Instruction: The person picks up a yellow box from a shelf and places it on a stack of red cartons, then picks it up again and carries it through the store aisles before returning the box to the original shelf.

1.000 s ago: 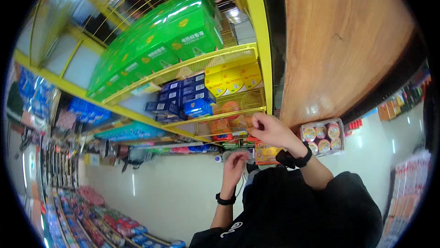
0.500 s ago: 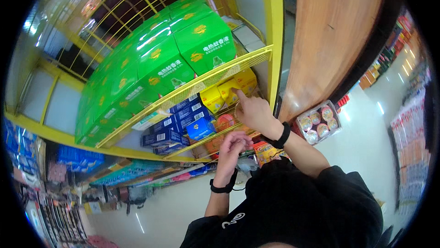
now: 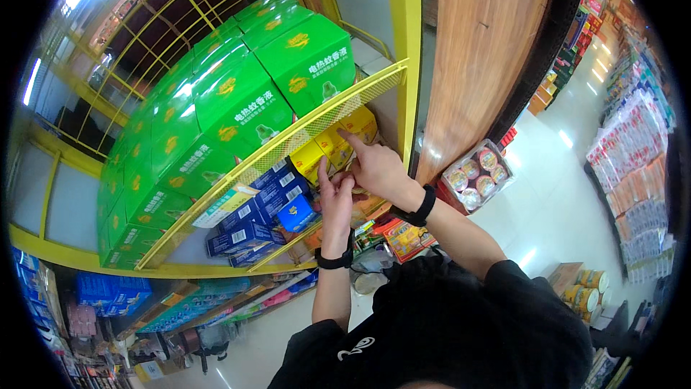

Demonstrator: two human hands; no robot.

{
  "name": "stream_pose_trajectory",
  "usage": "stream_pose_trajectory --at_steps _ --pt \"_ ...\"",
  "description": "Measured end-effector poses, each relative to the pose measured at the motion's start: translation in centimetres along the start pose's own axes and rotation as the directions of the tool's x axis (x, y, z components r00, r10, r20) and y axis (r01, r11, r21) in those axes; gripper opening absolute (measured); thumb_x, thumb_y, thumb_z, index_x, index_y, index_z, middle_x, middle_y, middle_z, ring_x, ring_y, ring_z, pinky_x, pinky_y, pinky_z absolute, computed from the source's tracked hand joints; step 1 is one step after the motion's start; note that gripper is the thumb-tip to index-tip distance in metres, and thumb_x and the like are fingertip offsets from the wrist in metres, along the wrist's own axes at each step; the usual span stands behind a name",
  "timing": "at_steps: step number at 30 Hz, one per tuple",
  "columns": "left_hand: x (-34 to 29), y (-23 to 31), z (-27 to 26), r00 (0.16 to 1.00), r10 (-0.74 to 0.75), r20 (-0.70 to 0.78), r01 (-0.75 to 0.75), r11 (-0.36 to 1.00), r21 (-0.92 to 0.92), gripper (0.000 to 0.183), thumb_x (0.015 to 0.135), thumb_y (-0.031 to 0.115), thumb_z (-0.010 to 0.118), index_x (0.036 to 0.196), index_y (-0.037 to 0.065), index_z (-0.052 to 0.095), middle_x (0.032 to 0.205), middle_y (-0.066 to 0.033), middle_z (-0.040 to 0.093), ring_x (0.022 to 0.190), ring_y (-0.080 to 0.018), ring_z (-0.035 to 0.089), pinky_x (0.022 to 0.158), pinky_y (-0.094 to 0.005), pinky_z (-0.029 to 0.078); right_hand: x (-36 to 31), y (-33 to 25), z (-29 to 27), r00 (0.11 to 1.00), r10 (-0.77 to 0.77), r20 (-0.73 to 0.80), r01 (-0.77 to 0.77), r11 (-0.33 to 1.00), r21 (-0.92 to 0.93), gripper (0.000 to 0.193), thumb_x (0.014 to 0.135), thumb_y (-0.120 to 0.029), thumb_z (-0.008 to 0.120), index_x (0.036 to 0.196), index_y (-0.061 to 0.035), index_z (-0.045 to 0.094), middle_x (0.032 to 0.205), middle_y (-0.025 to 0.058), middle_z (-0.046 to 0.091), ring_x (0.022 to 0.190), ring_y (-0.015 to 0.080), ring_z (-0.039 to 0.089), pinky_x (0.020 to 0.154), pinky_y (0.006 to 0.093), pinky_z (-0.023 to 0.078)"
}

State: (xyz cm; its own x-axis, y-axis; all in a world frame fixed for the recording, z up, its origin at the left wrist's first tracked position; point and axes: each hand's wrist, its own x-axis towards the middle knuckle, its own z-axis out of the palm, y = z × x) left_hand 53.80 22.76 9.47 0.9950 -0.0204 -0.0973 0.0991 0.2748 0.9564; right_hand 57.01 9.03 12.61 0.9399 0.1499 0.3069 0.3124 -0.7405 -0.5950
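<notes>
Both hands reach onto the lower shelf (image 3: 286, 245) of a yellow metal rack, toward the right end, where a short row of yellow boxes (image 3: 331, 150) sits just below the mesh front edge of the upper shelf (image 3: 317, 124). The right hand (image 3: 383, 171) comes in from the front edge with its index finger stretched out, the tip at the right part of the row; its other fingers are bent under, and whether they hold anything is hidden. The left hand (image 3: 336, 198) is just beside it, nearer the shelf's left end, index finger raised to the leftmost yellow box and the rest loosely curled; I cannot tell if it grips anything. Left of the row stand dark blue boxes (image 3: 282, 186), with a brighter blue box (image 3: 295, 213) close to the front edge. Large green boxes (image 3: 234, 108) fill much of the upper shelf, and a price card (image 3: 224, 205) hangs at its front edge. Beyond the rack's right-hand post (image 3: 405, 15), a tray of round-lidded cups (image 3: 475, 177) lies near a wood-grained panel (image 3: 493, 36).
</notes>
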Motion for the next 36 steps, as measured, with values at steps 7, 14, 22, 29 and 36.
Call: stream_pose_trajectory --at_steps 7,14,22,29,36 --pt "-1.0 -0.9 -0.8 1.0 0.02 -0.022 -0.015 0.981 0.192 0.078 0.098 0.003 0.057 0.162 0.01 0.013 0.105 -0.0088 0.065 0.09 -0.0147 0.063 0.072 -0.0284 0.056 -2.8 -1.5 -0.6 0.998 0.042 0.052 -0.035 0.992 -0.122 0.068 0.086 -0.013 0.064 0.151 -0.0186 0.047 0.074 0.022 0.068 0.07 0.0398 0.068 0.064 0.0518 0.054" --pt "-1.6 -0.1 -0.7 1.0 -0.028 -0.006 0.029 0.976 0.218 0.08 0.096 0.001 0.057 0.163 0.009 0.014 0.095 -0.0062 0.062 0.076 -0.011 0.06 0.064 -0.0246 0.052 -4.0 -0.2 0.6 0.994 0.101 -0.045 -0.081 0.943 0.322 0.068 0.085 -0.01 0.064 0.15 -0.0072 0.045 0.081 0.0207 0.068 0.071 0.037 0.068 0.066 0.0451 0.053" --pt "-1.7 -1.5 -1.2 0.998 0.057 0.006 -0.057 0.974 0.221 0.082 0.094 -0.006 0.052 0.165 0.008 0.014 0.091 -0.003 0.061 0.075 -0.0091 0.057 0.068 -0.0231 0.049 -2.4 0.0 0.2 0.981 0.187 0.043 -0.188 0.892 0.41 0.069 0.083 -0.008 0.067 0.145 0.0076 0.042 0.076 0.0134 0.062 0.067 0.0235 0.063 0.063 0.0362 0.05" --pt "-7.9 3.7 2.7 0.934 0.354 0.044 -0.349 0.88 0.321 0.078 0.093 -0.01 0.055 0.163 0.004 0.023 0.101 -0.0035 0.058 0.09 -0.0105 0.057 0.082 -0.0232 0.048 -7.6 -4.2 -7.4 0.983 0.07 -0.17 0.036 0.833 0.553 0.056 0.083 -0.008 0.069 0.136 0.0002 0.051 0.074 0.011 0.057 0.065 0.0262 0.061 0.062 0.0372 0.049" --pt "-11.7 5.5 7.3 0.766 0.578 0.282 -0.611 0.516 0.601 0.074 0.085 0.016 0.075 0.149 -0.003 0.042 0.14 -0.0231 0.032 0.13 -0.0379 0.036 0.107 -0.0446 0.037 -13.2 0.0 -13.9 0.968 -0.124 -0.219 0.24 0.714 0.657 0.08 0.081 -0.008 0.071 0.155 -0.0067 0.042 0.074 0.0094 0.054 0.064 0.0214 0.057 0.061 0.035 0.048"
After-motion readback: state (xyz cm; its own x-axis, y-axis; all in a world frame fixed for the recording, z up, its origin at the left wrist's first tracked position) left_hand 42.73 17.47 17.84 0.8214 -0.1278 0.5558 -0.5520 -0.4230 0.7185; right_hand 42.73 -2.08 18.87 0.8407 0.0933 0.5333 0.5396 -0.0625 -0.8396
